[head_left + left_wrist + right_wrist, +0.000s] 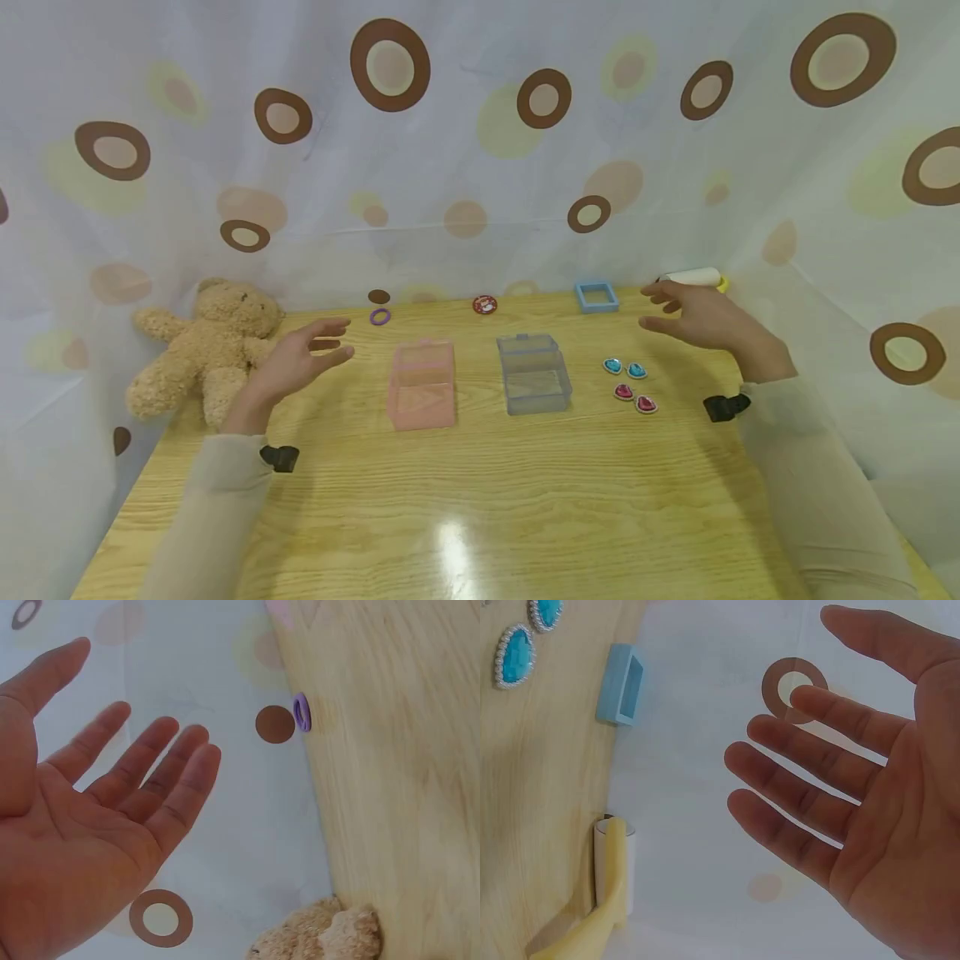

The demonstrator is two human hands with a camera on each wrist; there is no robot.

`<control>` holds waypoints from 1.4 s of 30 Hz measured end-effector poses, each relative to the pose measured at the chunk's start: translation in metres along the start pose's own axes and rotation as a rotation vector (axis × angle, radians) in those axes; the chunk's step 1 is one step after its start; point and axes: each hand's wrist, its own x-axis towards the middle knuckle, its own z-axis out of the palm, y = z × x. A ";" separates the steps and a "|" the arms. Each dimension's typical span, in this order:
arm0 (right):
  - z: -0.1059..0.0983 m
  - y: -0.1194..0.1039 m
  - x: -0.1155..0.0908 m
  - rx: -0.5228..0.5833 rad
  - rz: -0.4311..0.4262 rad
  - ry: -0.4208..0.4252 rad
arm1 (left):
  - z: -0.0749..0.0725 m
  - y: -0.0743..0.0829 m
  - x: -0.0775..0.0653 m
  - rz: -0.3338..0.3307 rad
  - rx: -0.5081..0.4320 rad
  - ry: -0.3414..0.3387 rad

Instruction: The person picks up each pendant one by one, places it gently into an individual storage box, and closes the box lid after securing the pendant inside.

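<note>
My left hand hovers above the table beside the teddy bear, fingers loosely extended and holding nothing. Over the right side, my right hand is likewise raised with spread fingers and an unfilled palm. Between the hands lie a pink transparent box and a clear greyish box, both with lids swung back. Left of and below the right hand sit two blue teardrop gems and two deep-pink gems, each with a silvery beaded edge. The left wrist view also shows a purple ring.
Along the back edge are a round red badge and a light-blue square frame. A white cylinder with a yellow part lies behind the right hand. A dotted curtain borders the wooden table at the back and sides.
</note>
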 end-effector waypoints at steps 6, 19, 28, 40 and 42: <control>0.009 0.006 -0.002 0.050 -0.013 0.004 | 0.011 -0.005 -0.002 0.049 -0.107 -0.004; 0.034 0.015 -0.003 0.087 -0.077 0.015 | 0.033 -0.013 0.000 0.052 -0.322 -0.016; 0.050 0.017 -0.006 0.155 -0.045 -0.044 | 0.043 -0.018 0.001 0.032 -0.353 -0.028; 0.074 0.023 -0.008 0.207 -0.022 -0.108 | 0.057 -0.021 0.000 0.018 -0.399 -0.068; 0.078 0.026 -0.008 0.204 -0.016 -0.115 | 0.060 -0.021 0.000 0.009 -0.394 -0.088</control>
